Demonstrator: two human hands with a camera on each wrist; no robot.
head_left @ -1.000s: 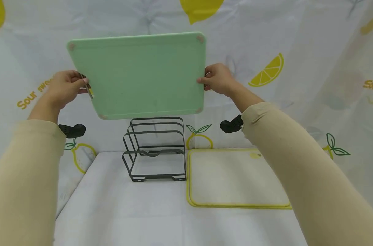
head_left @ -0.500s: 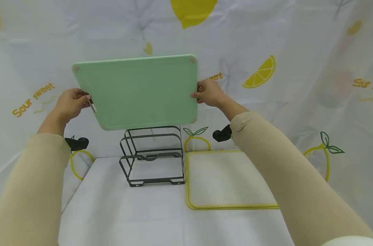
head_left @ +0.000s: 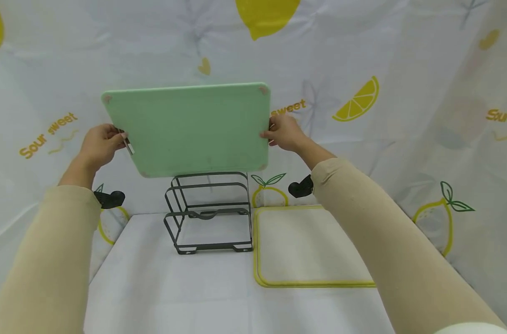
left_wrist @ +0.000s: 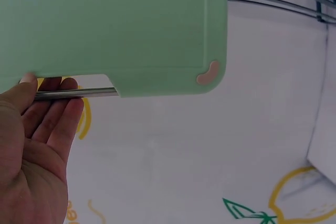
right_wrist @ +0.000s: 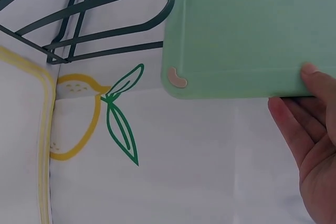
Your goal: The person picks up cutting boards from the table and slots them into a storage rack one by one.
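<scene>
A green cutting board [head_left: 195,132] with pinkish corner pads is held up by both hands, its lower edge overlapping the top of a dark wire rack [head_left: 207,246] in the head view. My left hand [head_left: 104,144] grips the metal bar handle [left_wrist: 89,93] in the cutout at the board's left end. At the other end, my right hand [head_left: 286,133] pinches the plain short edge, thumb on the near face and fingers behind. In the right wrist view the board's rounded lower corner [right_wrist: 176,80] hangs beside the rack's curved bars [right_wrist: 110,30].
To the right of the rack, white boards with yellow rims [head_left: 312,246] lie stacked on the white-covered table [head_left: 170,287]. A white cloth with lemon prints [head_left: 355,99] hangs behind. My right sleeve [head_left: 374,227] passes over part of the stacked boards.
Both hands have lowered the green board toward the rack, its bottom edge now overlapping the rack's rear hoops. The grip of each hand looks the same.
</scene>
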